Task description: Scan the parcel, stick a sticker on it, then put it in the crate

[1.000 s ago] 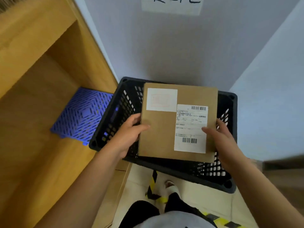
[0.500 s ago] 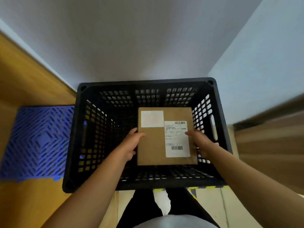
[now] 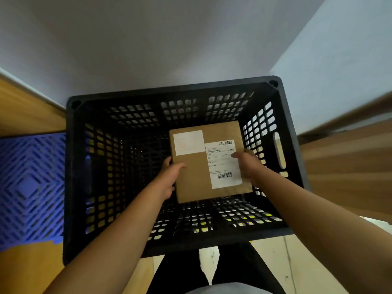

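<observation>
Holding the parcel [image 3: 203, 166] inside the crate [image 3: 288, 132], beside a blue mat [image 3: 29, 187].

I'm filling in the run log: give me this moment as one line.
step: put in crate | parcel: held flat, labels up, inside black crate | left hand: grips left edge | right hand: grips right edge | released: no

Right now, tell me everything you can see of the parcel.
The parcel is a flat, rectangular brown cardboard box, face up and slightly turned, held inside the black crate toward its right side. On top sit a pale, nearly blank sticker at the upper left and a white shipping label with two barcodes and small unreadable print at the right. The left hand grips its left edge, the right hand its right edge, thumbs on top. Whether it rests on the crate floor cannot be told.
</observation>
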`<state>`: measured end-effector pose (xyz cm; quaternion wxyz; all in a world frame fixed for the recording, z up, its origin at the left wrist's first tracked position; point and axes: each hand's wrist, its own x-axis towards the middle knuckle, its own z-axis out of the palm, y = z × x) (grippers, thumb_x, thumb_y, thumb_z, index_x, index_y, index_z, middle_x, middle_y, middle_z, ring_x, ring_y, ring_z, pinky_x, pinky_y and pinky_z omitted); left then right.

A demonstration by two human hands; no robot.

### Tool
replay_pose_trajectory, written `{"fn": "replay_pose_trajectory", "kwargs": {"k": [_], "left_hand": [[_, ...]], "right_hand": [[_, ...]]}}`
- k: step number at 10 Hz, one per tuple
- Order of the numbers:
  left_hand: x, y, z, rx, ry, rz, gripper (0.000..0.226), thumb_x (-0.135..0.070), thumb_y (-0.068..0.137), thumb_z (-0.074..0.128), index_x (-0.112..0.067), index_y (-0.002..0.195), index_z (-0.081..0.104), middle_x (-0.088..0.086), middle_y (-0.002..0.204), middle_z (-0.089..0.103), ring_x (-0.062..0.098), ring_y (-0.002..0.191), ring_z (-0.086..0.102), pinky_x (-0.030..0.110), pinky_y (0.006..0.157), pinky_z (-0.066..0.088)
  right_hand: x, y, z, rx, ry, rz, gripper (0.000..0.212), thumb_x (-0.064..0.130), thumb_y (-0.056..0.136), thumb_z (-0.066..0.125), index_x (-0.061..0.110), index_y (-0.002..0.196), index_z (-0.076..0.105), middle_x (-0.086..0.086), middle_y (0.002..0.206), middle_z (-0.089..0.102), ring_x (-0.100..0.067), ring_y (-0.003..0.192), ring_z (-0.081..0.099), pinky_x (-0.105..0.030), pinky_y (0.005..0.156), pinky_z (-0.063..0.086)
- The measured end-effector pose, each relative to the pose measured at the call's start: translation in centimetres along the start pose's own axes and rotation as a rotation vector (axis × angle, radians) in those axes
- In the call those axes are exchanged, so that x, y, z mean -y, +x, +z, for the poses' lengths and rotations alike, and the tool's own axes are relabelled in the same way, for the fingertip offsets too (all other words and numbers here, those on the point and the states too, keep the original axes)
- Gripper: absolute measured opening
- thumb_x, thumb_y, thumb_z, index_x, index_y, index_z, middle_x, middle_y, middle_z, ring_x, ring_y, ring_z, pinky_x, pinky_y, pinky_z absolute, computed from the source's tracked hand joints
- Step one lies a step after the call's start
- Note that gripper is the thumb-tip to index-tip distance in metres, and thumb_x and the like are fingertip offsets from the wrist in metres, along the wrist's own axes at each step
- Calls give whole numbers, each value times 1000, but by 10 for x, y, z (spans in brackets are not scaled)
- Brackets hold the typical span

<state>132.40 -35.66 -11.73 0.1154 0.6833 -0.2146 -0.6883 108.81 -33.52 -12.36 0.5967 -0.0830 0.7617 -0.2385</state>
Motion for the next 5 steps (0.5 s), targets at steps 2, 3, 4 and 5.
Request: {"fn": "replay_pose_trajectory", "kwargs": {"k": [2,3,4,5], "left_hand": [[1,1,-3,-22,0,-3,70,-25,90,62,-31,151,28,5,134,56,16,95,54,46,89,40],[-3,0,-9,-3,55,-18,66,-28,90,62,-30,150,32,4,145,49,27,119,49,57,105,33],[-11,-9,-18,-48,64,10,72,-32,90,62,-29,153,28,5,155,39,32,141,35,61,113,25],[-15,-23,-27,-116,31,101,72,-30,89,64,-29,153,29,7,155,39,30,140,38,55,112,29]], "right_hand": [[-5,0,4,-24,-40,-36,65,21,90,60,21,149,33,-11,134,58,-31,101,62,-43,78,54],[-5,-4,5,-11,-43,-66,67,22,93,59,20,152,29,-13,141,54,-32,104,61,-38,72,51],[-2,-17,4,-91,-110,-129,68,23,95,58,19,155,26,-13,151,46,-37,124,55,-43,90,49],[0,-37,2,-148,-138,-183,67,22,96,59,17,154,27,-14,154,42,-38,133,49,-49,104,43]]}}
